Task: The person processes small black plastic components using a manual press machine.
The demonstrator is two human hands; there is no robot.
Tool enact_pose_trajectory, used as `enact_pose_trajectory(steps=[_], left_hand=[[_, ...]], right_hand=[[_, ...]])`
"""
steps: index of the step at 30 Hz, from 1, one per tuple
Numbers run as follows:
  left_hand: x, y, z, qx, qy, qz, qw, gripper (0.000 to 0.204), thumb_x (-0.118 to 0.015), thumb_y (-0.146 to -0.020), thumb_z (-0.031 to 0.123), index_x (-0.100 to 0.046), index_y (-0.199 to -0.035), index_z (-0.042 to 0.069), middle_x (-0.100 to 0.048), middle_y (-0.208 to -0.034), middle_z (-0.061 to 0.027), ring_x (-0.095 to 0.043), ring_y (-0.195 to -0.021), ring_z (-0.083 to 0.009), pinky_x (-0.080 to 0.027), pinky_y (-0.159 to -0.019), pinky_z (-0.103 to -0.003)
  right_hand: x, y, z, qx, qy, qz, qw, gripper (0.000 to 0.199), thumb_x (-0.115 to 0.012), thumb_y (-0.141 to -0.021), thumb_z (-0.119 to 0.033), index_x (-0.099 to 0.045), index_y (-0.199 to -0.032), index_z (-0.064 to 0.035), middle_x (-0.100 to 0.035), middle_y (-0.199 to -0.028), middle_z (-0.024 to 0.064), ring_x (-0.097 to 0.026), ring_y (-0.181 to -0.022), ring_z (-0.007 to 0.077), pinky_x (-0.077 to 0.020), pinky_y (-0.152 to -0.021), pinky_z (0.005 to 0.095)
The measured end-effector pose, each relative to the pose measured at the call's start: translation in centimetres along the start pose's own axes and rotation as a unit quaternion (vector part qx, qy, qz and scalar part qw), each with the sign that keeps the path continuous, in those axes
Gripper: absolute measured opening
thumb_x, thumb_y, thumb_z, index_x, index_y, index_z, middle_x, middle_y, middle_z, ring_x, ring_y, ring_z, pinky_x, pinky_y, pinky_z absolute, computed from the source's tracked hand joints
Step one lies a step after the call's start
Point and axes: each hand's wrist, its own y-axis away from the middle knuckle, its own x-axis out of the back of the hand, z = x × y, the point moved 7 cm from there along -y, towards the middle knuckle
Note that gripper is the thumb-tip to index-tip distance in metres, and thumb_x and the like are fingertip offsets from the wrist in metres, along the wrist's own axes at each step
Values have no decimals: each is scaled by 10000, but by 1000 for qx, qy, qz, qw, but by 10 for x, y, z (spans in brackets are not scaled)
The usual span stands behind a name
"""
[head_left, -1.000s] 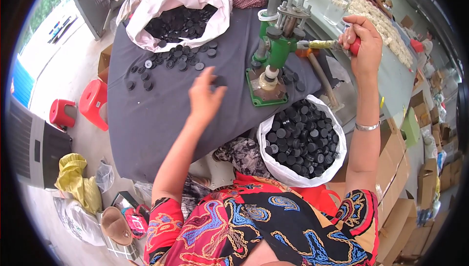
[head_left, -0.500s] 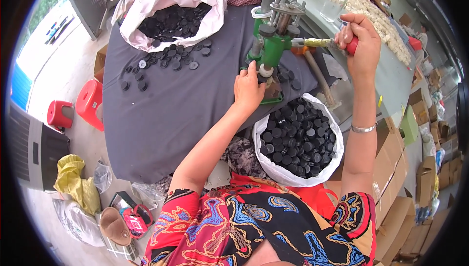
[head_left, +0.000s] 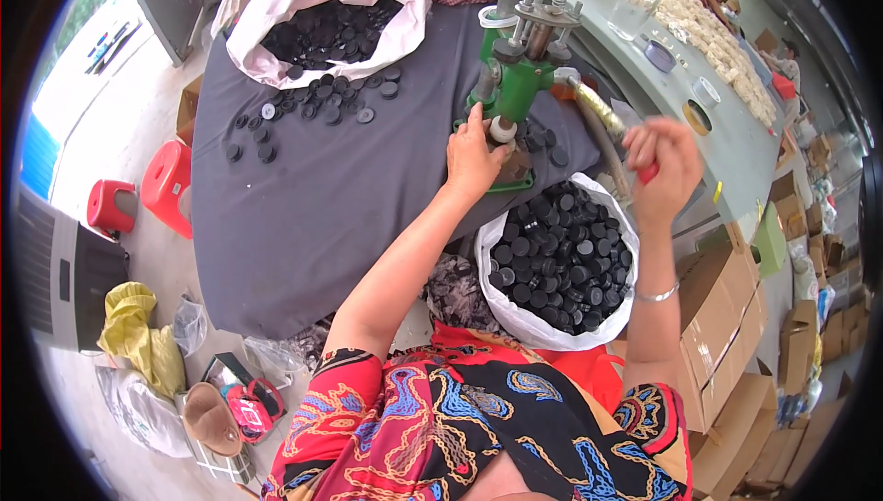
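A green hand press [head_left: 522,87] with metal rods stands at the table's far right corner. My right hand [head_left: 664,159] is closed around the red knob [head_left: 647,172] at the end of the press lever [head_left: 598,113]. At the press's lower front is my left hand [head_left: 475,159], its fingers up against the die area beside a white round piece [head_left: 502,129]. What those fingertips hold is hidden. Several black caps [head_left: 550,144] lie by the press base. Below it, a white sack [head_left: 487,291] is full of black round caps [head_left: 561,257].
A pink-white sack [head_left: 246,41] of black pieces stands on the dark cloth-covered table [head_left: 322,225], with loose black caps [head_left: 329,101] before it. Red stools [head_left: 167,184] are on the left. Cardboard boxes [head_left: 722,335] stand at the right, beside a long table [head_left: 676,69] with pale pieces; people work beyond.
My right hand has come down and toward me with the lever, which now slopes downward. My left hand stays at the press, nearly unmoved. The view has shifted slightly.
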Motion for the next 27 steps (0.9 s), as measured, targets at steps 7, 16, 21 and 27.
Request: enact_pose_trajectory(steps=[7,16,21,27], left_hand=[[56,20,-17,-42,33,18,998,566,-704,-713,51,-527,-1250,28,-636,-1099,-175,-591,-986,-364,-483,-869,-438],[278,30,-155,90,-323,280,899,416,-682,-742,86,-599,-1145,26,-636,-1093,-154,-572,-1026,-345,-466,-902,-429],[305,41,-192,207,-382,262,862,492,-720,-736,191,-584,-1184,39,-639,-1117,-142,-556,-1057,-334,-474,-886,-431],[296,32,-191,240,-417,223,848,375,-697,-745,221,-661,-1108,135,-698,-984,-50,-575,-1010,-295,-485,-838,-434]], right_hand=[[6,71,27,89,61,7,994,168,-438,-929,-49,-583,-945,32,-466,-598,35,-475,-583,144,-472,-811,411],[-2,-10,-10,-28,50,-26,998,193,-419,-910,-24,-588,-947,60,-459,-599,32,-453,-545,118,-471,-677,309],[-9,-62,-3,-121,12,-21,992,210,-417,-913,-39,-598,-968,52,-438,-588,19,-427,-529,113,-441,-623,301],[-11,-94,0,-133,12,-24,991,224,-414,-913,-37,-607,-981,55,-466,-602,22,-442,-514,110,-450,-608,294]])
